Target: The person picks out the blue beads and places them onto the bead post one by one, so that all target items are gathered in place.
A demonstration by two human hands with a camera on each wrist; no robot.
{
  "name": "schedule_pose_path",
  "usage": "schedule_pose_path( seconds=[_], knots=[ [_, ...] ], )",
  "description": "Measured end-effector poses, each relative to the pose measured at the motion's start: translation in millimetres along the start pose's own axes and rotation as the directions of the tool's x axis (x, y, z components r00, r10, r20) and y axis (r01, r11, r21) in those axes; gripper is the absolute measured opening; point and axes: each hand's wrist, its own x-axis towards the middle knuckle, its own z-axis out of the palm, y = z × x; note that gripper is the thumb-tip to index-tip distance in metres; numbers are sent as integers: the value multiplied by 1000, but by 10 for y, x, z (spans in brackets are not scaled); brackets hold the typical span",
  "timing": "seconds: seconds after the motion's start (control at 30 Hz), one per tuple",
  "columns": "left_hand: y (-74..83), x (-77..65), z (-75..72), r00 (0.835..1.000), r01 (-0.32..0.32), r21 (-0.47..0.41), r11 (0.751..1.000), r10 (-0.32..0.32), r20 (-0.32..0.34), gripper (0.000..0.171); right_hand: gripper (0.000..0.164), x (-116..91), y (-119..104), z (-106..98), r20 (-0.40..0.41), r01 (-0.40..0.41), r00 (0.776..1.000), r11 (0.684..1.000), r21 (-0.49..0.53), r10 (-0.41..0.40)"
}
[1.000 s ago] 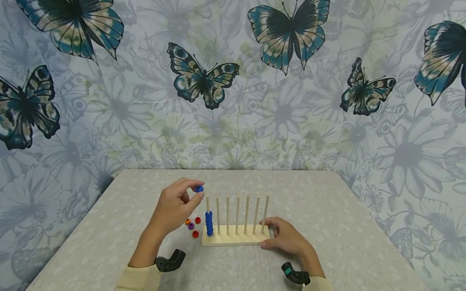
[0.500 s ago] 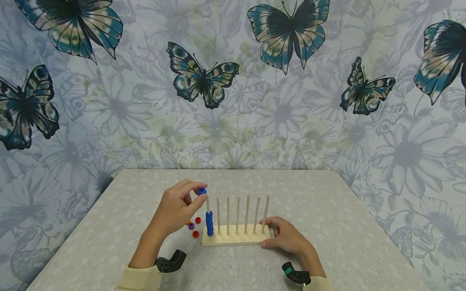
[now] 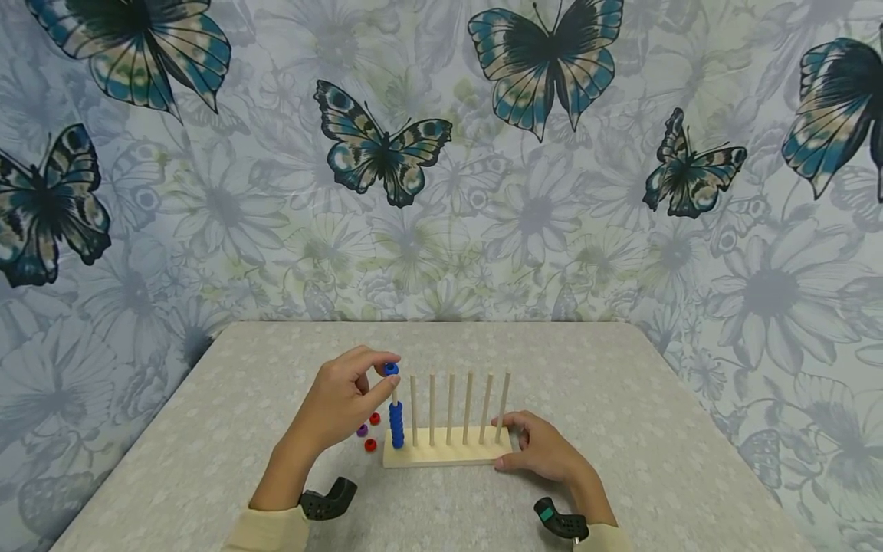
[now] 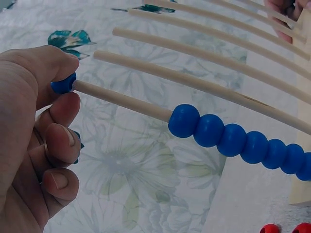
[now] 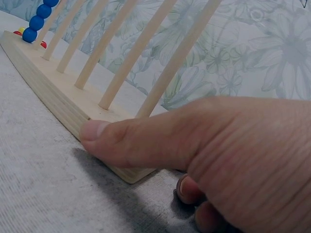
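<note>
Between thumb and index finger my left hand point(image 3: 343, 395) pinches a blue bead point(image 4: 63, 84) at the top of the leftmost peg point(image 4: 121, 99); in the left wrist view the peg's tip meets the bead. Lower on that peg sits a stack of several blue beads point(image 3: 396, 425). The peg belongs to a pale wooden bead rack point(image 3: 448, 458) with a row of upright pegs, the others bare. My right hand point(image 3: 545, 447) grips the rack's right end, thumb on the front edge point(image 5: 104, 136) and fingers behind.
Left of the rack lie red beads point(image 3: 370, 445) and a purple bead point(image 3: 362, 431), partly near my left wrist. A patterned cloth covers the table point(image 3: 586, 368). Behind it stands a wall point(image 3: 441, 230) with butterfly print.
My left hand has moved right and slightly down, carrying the blue bead from beside the leftmost peg onto its tip. The right hand and rack have stayed put.
</note>
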Motion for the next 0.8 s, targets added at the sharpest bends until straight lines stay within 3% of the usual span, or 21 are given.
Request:
schedule_pose_path(
  seconds=[0.8],
  knots=[
    [-30, -3, 22, 998, 40, 11, 999, -41, 38, 24, 63, 7, -8, 0, 7, 5, 1000, 1000, 19, -5]
  ],
)
